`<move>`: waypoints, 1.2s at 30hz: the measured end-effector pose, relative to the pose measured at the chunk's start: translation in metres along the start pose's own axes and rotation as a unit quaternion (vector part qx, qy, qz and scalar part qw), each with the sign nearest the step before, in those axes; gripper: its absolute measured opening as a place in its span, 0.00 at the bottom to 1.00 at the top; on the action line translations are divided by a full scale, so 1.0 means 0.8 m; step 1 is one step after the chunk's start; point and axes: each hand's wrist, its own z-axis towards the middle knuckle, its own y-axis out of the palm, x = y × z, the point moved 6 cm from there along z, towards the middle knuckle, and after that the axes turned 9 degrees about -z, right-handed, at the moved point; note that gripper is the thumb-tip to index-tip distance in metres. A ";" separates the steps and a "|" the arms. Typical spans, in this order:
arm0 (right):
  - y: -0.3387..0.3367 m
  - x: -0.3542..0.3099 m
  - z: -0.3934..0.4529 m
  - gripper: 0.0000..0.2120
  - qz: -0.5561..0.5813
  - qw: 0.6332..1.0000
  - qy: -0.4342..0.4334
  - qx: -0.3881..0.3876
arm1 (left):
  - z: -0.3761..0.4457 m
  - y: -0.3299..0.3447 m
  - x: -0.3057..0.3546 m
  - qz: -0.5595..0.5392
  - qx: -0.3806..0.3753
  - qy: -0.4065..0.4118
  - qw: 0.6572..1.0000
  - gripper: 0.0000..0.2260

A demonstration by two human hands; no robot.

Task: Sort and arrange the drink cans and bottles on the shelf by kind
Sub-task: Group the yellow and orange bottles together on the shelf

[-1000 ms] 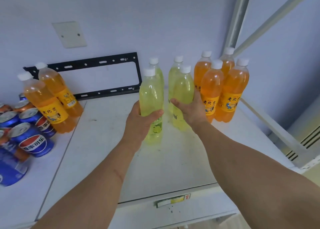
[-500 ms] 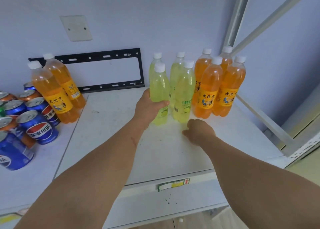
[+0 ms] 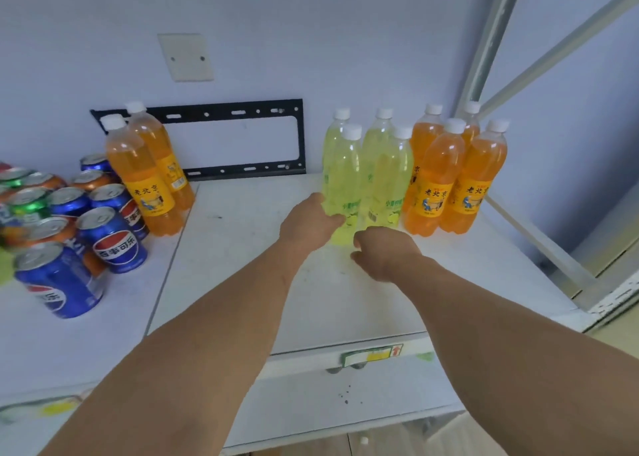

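Gripping a smooth lime-green plastic bottle [image 3: 340, 186], the left hand [image 3: 307, 222] clamps; right hand [image 3: 383, 251] loosely curled, holding nothing

1. Left hand [image 3: 307, 220] grips the front-left lime bottle [image 3: 340, 182].
2. Right hand [image 3: 383, 253] hangs loosely curled just in front of the lime bottles, holding nothing.
3. Four orange bottles [image 3: 449, 182] stand right of them; cans [image 3: 110, 238] sit far left.
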 end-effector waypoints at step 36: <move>-0.161 -0.327 0.281 0.33 0.624 0.780 -0.029 -0.033 | 0.058 -0.355 -0.216 -0.152 0.207 -0.113 0.960 0.36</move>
